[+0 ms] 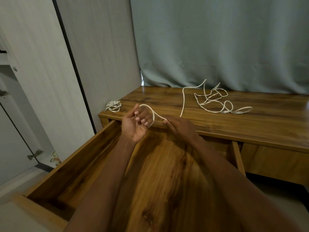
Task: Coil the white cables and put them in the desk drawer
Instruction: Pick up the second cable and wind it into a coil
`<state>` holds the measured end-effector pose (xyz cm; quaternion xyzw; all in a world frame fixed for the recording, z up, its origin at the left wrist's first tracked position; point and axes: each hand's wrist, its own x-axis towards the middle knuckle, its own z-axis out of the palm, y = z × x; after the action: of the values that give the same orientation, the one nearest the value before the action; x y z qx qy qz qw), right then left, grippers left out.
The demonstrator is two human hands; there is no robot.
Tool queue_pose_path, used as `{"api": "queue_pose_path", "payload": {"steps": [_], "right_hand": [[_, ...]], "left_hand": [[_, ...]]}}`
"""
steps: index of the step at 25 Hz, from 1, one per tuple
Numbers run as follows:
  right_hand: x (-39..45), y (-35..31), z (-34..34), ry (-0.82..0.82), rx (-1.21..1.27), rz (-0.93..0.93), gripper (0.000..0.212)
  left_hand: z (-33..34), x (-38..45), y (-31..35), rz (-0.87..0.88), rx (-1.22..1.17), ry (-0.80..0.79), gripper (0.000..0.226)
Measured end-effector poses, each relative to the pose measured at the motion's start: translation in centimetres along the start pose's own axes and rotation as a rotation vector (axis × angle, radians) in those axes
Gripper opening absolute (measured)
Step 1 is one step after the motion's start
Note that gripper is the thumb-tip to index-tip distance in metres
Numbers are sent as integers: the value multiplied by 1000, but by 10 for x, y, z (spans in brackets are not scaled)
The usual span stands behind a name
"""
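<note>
Nearest: open wooden desk drawer [80, 158], pulled out under both forearms, nothing seen inside. Above its back edge, left hand [136, 123] palm up, fingers curled, a loop of thin white cord-like cable [183, 99] draped over them, so that grip is closed round the cable. Right hand [179, 127] just beside it, palm down, fingertips pinching the same cable at the edge of the brown wood-grain counter [250, 121]. From there the cable runs up the counter and ends in a loose tangle of loops [217, 101] near the grey-green curtain [217, 39]. Small already-coiled white cable bundle [114, 106] sits on the counter's far left corner, not yet in the drawer. Cable looks light, limp, springy; likely to snag at the tangle. Best held at the running strand close to the loop, feeding slack hand to hand.
</note>
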<state>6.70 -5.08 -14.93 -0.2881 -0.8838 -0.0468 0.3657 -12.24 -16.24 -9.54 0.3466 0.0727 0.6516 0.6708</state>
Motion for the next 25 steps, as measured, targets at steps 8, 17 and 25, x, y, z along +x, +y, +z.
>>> {"api": "queue_pose_path", "payload": {"steps": [8,17,25], "right_hand": [[-2,-7,26,-30,12,-355,22],[0,-7,11,197,-176,-249,26],[-1,21,-7,151,69,2,38]], "left_hand": [[4,15,1,607,211,719,37],[-29,9,-22,183,1655,627,55],[-12,3,-19,-595,968,120,64]]}}
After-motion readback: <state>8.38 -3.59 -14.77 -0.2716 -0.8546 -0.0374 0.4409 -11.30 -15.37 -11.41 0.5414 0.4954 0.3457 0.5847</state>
